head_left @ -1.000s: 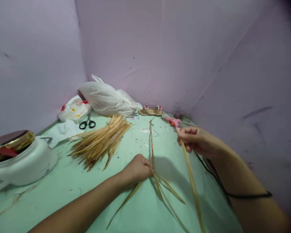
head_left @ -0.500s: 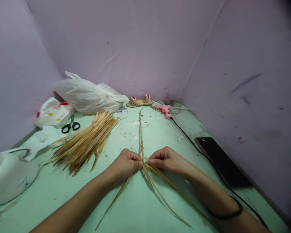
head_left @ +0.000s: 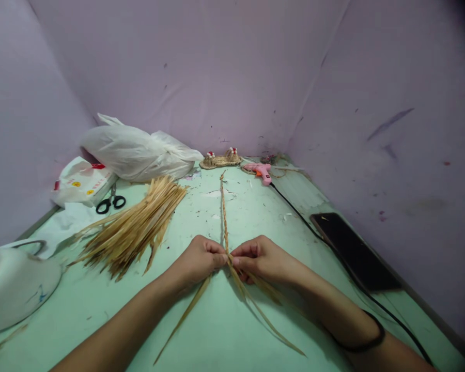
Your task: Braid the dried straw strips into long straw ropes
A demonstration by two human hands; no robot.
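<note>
A thin braid (head_left: pixel 225 212) of dried straw-coloured leaf strips runs away from me across the pale green table. My left hand (head_left: pixel 201 258) pinches the near end of this braid, thumb and forefinger pressed together. Close beside it, my right hand (head_left: pixel 258 258) is closed on leaf strips at the same spot, its fingertips almost touching the left ones. Loose leaf strips (head_left: pixel 261 318) fan out toward me from the pinch: one passes under the left hand, others trail to the right, one of them blurred.
At the left lie a bundle of dried leaf strips (head_left: pixel 135 232), black-handled scissors (head_left: pixel 111 200), a white box (head_left: pixel 84 181), a plastic bag (head_left: pixel 139 152) and a white bowl (head_left: pixel 21 287). A pink glue gun (head_left: pixel 260 172), its cord, a phone (head_left: pixel 354 251) and a woven piece (head_left: pixel 220 161) lie beyond or right.
My right hand has moved slightly left, closer to the braid and my left hand, with its leaf strip shifting. My left hand stays at the braid. The view has shifted a little.
</note>
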